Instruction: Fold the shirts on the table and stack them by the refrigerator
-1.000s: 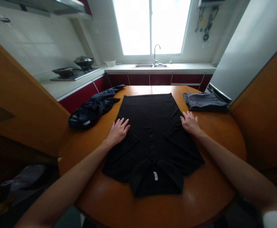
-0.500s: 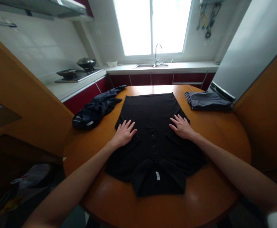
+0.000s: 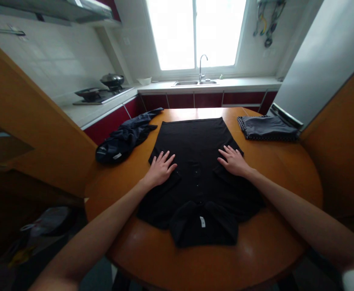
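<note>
A black polo shirt (image 3: 192, 145) lies flat with its buttoned front up, its collar towards me and its hem at the far side. Inside the collar a small white label shows. My left hand (image 3: 161, 169) rests flat with fingers spread on the shirt's left sleeve area. On the opposite side my right hand (image 3: 233, 161) lies flat too, fingers apart, over the right sleeve area. Neither hand grips the cloth. The palms hide part of both sleeves.
The shirt lies on a round wooden table (image 3: 280, 173). A crumpled dark garment (image 3: 125, 137) sits at the back left, and folded grey clothing (image 3: 269, 127) at the back right. Beyond are a counter with a sink (image 3: 186, 83), a stove (image 3: 104, 96) with pans, and a fridge (image 3: 313, 60).
Both hands stay flat on the shirt in the same places. The whole view has shifted very slightly; nothing on the table has visibly moved.
</note>
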A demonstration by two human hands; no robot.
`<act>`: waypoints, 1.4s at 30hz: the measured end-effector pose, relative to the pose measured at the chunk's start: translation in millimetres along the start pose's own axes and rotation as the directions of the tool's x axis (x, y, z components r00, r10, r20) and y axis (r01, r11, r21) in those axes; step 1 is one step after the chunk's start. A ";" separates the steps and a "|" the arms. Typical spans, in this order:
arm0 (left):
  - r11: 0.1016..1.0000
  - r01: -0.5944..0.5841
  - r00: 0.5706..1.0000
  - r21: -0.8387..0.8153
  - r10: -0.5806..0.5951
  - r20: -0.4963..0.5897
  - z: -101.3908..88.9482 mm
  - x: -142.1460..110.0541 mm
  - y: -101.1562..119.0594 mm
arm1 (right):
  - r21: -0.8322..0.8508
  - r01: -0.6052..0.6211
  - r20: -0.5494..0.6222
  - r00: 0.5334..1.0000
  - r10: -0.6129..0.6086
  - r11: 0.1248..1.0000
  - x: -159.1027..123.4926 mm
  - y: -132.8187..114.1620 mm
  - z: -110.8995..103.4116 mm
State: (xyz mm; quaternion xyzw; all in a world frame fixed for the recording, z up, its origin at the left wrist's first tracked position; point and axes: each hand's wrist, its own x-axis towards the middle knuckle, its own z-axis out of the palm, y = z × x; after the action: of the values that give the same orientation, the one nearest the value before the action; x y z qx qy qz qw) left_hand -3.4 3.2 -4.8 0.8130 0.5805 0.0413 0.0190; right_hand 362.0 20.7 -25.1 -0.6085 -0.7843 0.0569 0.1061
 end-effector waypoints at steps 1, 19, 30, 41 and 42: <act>1.000 -0.021 1.000 0.004 0.021 -0.015 -3.4 -1.8 2.1 | -0.001 -0.004 -0.025 1.000 0.004 1.000 -1.4 -1.9 -1.8; 0.812 -0.412 0.842 -0.414 0.513 0.168 -37.5 -156.2 80.9 | 0.451 0.465 0.121 0.814 -0.568 0.762 -176.1 -83.3 -33.5; 0.779 0.000 0.972 -0.627 0.148 0.184 -32.9 -112.8 90.6 | 0.438 0.104 0.099 0.982 -0.163 0.893 -144.7 -103.9 -38.8; 0.700 0.038 0.990 -0.713 0.072 0.124 -26.3 -102.9 89.6 | 0.671 0.043 0.211 0.946 -0.247 0.740 -128.8 -94.5 -31.7; 0.717 0.044 0.990 -0.696 0.060 0.125 -24.9 -103.1 89.6 | 0.680 0.041 0.216 0.943 -0.253 0.732 -128.5 -93.8 -32.4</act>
State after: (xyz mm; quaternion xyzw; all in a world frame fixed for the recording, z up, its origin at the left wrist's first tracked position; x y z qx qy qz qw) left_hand 45.6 -123.8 22.4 0.7493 0.5159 0.2004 0.3637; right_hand 311.6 -128.5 14.3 -0.4500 -0.7647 0.4144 0.2025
